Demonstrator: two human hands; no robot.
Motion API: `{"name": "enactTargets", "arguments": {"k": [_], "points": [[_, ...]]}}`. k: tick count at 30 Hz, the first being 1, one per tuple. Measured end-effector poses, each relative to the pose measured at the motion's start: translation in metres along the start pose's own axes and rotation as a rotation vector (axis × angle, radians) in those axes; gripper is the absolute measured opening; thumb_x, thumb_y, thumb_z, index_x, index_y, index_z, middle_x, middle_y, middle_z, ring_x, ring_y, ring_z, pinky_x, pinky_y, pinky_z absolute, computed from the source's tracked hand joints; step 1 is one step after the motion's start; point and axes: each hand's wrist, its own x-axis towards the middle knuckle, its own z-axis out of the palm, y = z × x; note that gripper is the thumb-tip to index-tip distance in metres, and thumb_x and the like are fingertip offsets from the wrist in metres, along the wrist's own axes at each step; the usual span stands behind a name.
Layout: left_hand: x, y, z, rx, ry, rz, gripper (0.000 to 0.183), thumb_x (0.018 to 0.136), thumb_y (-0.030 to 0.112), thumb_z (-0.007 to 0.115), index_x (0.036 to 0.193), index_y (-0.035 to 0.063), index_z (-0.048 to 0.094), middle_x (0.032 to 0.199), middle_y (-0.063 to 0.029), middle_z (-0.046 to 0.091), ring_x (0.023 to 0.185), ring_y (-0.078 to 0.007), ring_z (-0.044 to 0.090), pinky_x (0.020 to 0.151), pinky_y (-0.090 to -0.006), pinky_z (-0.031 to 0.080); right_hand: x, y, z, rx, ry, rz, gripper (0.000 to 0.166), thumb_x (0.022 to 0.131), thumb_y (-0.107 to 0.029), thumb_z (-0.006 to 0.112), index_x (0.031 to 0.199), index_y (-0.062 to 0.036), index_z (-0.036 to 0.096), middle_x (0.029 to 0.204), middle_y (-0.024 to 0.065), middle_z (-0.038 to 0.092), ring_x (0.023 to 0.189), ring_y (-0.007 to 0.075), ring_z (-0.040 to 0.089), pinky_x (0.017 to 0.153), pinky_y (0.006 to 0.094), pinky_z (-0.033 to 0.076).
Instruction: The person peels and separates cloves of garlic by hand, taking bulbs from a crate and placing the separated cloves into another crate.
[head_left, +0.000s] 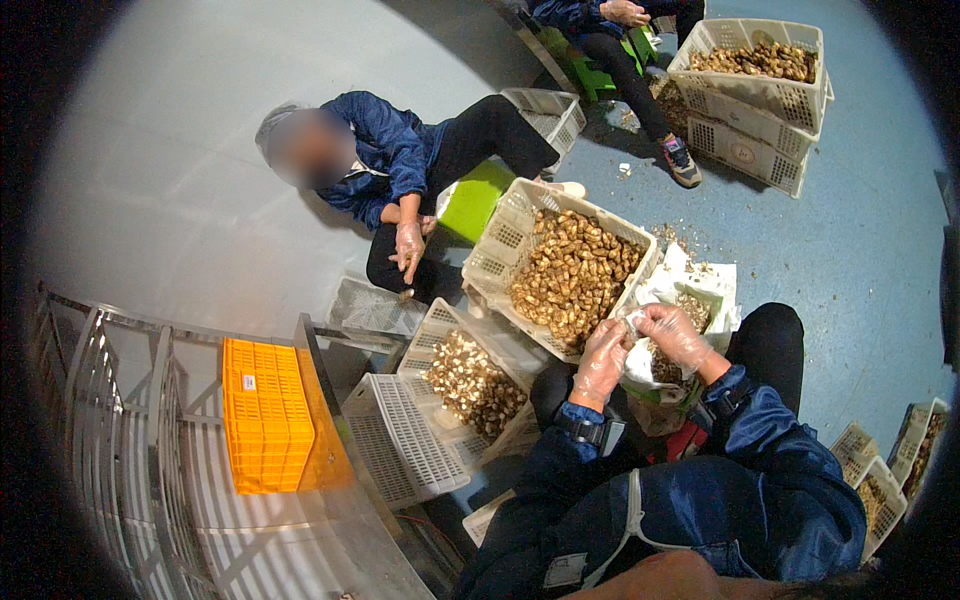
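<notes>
My left hand (604, 361), in a clear plastic glove, has its fingers closed around a small piece, perhaps a mushroom. My right hand (670, 337), gloved the same way, meets it and pinches something small and pale at the left fingertips. Both hands are above the near corner of a white plastic crate (487, 259) of brown-and-tan mushrooms (574, 262). Just under my right hand stands a container lined with a white bag (720, 281), holding trimmings (694, 309). Left of my left hand, another white crate (420, 360) holds paler, cut-looking mushrooms (469, 382).
A co-worker in a blue jacket (386, 139) sits across to the left, near a green stool (472, 199). Another co-worker's leg (626, 82) is at the top, beside stacked crates (750, 135). An orange crate (266, 416) rests on a metal rack (161, 405). More crates (885, 499) stand at lower right.
</notes>
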Motion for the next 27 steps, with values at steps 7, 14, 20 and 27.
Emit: {"name": "enactTargets", "arguments": {"k": [7,14,20,27], "points": [[0.001,0.001,-0.003,-0.086,-0.029,-0.027,0.019,0.094,0.011,0.063,0.107,0.0009,0.055,0.101,-0.0063,0.061,0.089,-0.0131,0.060,0.082,-0.0256,0.051,0.000,-0.001,-0.001,-0.037,-0.005,-0.027,0.025,0.095,-0.020,0.063,0.077,-0.0027,0.060,0.073,-0.0047,0.057,0.071,0.0051,0.047,0.064,0.0259,0.044],[0.001,0.000,-0.008,-0.092,-0.041,-0.017,0.014,0.095,0.012,0.060,0.104,0.0021,0.056,0.098,-0.0044,0.061,0.087,-0.0117,0.059,0.080,-0.0255,0.050,0.002,0.003,0.002,-0.073,0.011,-0.042,0.026,0.094,-0.019,0.064,0.075,-0.0024,0.059,0.071,-0.0043,0.057,0.069,0.0047,0.048,0.062,0.0263,0.045],[-0.001,0.004,0.007,-0.051,0.053,-0.015,0.008,0.097,0.011,0.056,0.097,0.0030,0.057,0.091,-0.0035,0.060,0.083,-0.0109,0.057,0.076,-0.0253,0.048,0.002,0.007,0.003,-0.006,0.015,-0.065,0.025,0.094,-0.019,0.065,0.076,-0.0020,0.059,0.073,-0.0036,0.059,0.072,0.0046,0.050,0.065,0.0257,0.046],[0.003,0.002,-0.005,-0.037,0.027,0.000,0.014,0.095,0.015,0.061,0.102,0.0049,0.055,0.095,-0.0015,0.058,0.083,-0.0091,0.055,0.076,-0.0239,0.047,0.000,-0.003,0.005,0.000,0.021,-0.033,0.024,0.094,-0.020,0.064,0.079,-0.0025,0.061,0.075,-0.0029,0.060,0.073,0.0045,0.050,0.066,0.0257,0.046]]}}
